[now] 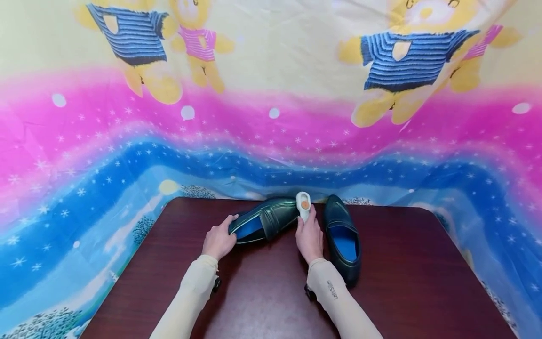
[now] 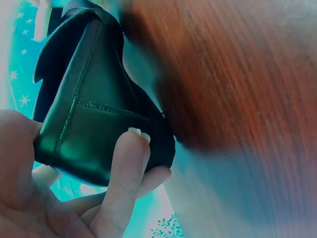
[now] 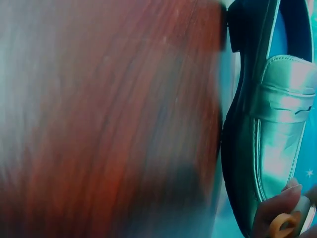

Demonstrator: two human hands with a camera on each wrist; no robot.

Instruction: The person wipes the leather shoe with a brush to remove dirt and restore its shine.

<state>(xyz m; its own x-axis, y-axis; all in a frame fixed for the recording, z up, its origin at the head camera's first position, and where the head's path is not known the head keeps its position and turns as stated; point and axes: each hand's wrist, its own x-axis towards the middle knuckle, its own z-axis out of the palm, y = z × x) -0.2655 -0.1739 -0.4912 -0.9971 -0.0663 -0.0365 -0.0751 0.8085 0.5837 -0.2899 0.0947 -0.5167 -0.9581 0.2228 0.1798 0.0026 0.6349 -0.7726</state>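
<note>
A dark loafer (image 1: 277,217) with a blue insole is angled across the back of the table, toe to the right. My left hand (image 1: 219,239) grips it by the heel; in the left wrist view thumb and fingers lie on either side of the heel counter (image 2: 99,144). Beside the toe, my right hand (image 1: 310,239) holds a small white tool (image 1: 301,198) with an oval head and an orange patch; its exact kind I cannot tell. The right wrist view shows the fingertips close to the loafer's shiny toe (image 3: 277,173).
The other dark loafer (image 1: 344,240) of the pair stands just right of my right hand, toe toward the back edge. Under everything is a reddish-brown table (image 1: 262,301). A printed cloth (image 1: 271,136) with bears and snowflakes hangs behind and around it.
</note>
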